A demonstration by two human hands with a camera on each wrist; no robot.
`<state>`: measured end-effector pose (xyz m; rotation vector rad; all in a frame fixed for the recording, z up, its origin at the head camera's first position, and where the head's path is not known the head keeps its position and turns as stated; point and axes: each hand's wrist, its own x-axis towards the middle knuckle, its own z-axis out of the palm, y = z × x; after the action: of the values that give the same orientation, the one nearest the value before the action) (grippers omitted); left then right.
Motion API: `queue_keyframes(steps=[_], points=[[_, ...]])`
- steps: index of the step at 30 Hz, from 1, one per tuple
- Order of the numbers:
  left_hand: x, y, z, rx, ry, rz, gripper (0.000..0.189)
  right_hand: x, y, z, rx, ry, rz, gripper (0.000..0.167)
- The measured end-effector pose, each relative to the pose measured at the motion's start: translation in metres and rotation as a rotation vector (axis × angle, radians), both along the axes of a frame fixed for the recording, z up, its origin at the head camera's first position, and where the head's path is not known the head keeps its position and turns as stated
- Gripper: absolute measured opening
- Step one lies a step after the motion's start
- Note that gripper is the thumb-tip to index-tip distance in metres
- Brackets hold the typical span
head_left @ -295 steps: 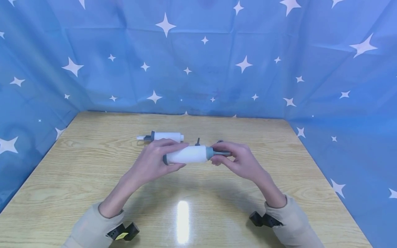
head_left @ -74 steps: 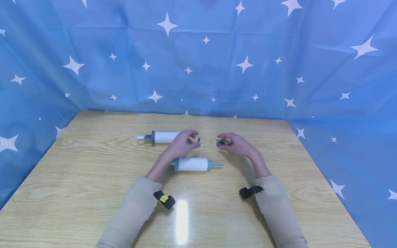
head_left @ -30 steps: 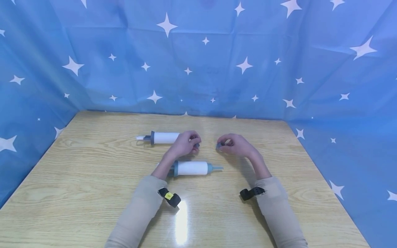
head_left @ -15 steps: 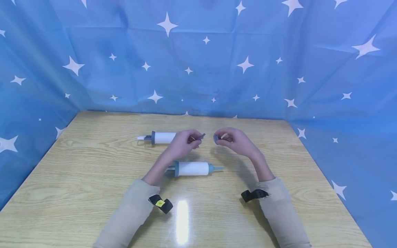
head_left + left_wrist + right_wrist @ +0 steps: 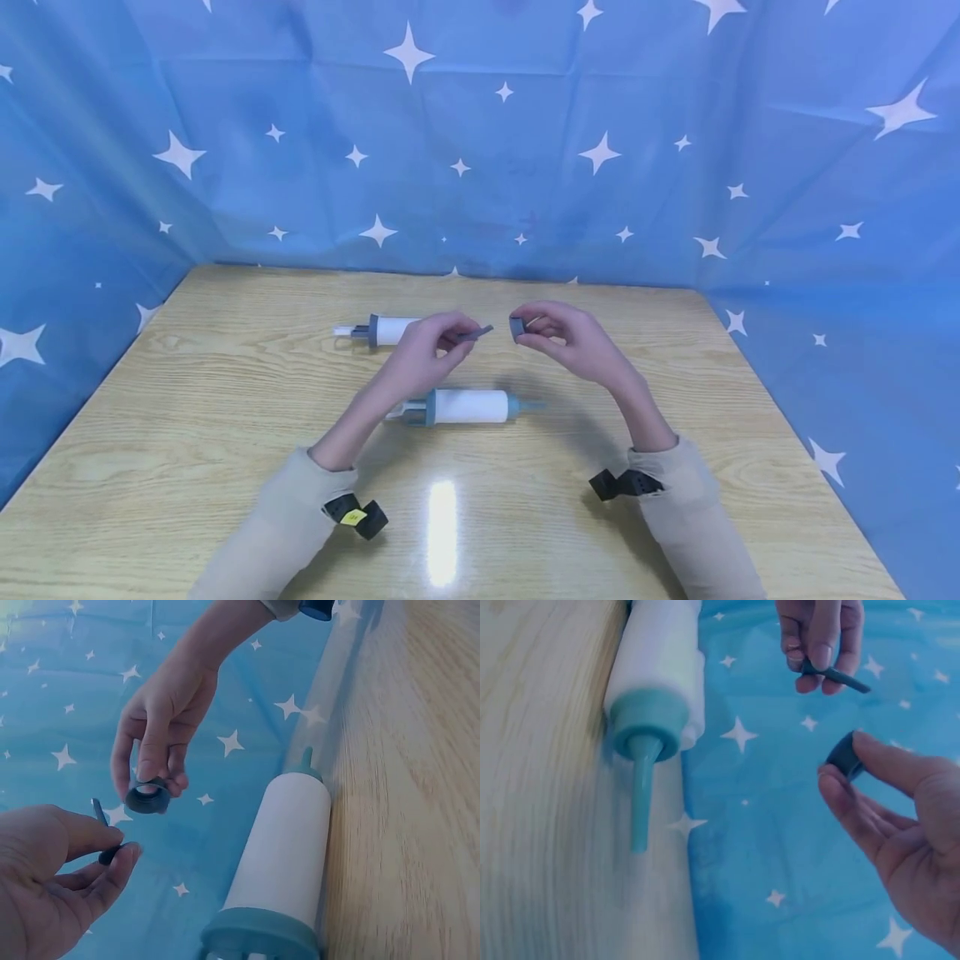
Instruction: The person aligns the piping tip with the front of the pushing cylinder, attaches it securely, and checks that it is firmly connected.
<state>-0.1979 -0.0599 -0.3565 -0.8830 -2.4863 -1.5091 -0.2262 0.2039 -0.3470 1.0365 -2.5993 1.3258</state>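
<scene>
My left hand (image 5: 427,354) pinches a small dark grey nozzle (image 5: 480,332) between thumb and fingers, its thin spout pointing right. Opposite it, my right hand (image 5: 573,337) holds a dark grey screw ring (image 5: 517,328) by its rim. Inside the ring (image 5: 148,798), threads show in the left wrist view. Nozzle and ring are held up over the table, a short gap apart. Below them a large syringe with a white barrel (image 5: 471,406), teal collar and teal nozzle lies on its side. The right wrist view shows its teal tip (image 5: 641,795) close up.
Behind my left hand lies a second white syringe (image 5: 393,331) with a dark grey collar, its right end hidden by the hand. Both lie on a wood-grain table (image 5: 225,433). A blue star-patterned cloth (image 5: 480,167) hangs behind the table.
Earlier both hands held the teal syringe; it now lies on the table. Since then the left hand has picked up the nozzle and the right hand the ring, and both have risen.
</scene>
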Motion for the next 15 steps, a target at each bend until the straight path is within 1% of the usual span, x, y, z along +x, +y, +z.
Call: queue_keyframes(steps=[6, 11, 15], points=[[0.01, -0.004, 0.007, -0.006, 0.064, -0.009, 0.022, 0.012, -0.004, 0.01, -0.064, 0.056, 0.038, 0.033], [0.013, -0.005, 0.015, 0.01, 0.095, -0.022, 0.024, 0.02, -0.006, 0.017, -0.127, 0.098, 0.082, 0.036], [0.014, -0.008, 0.019, 0.017, 0.111, -0.041, 0.024, 0.024, -0.009, 0.02, -0.156, 0.126, 0.131, 0.039]])
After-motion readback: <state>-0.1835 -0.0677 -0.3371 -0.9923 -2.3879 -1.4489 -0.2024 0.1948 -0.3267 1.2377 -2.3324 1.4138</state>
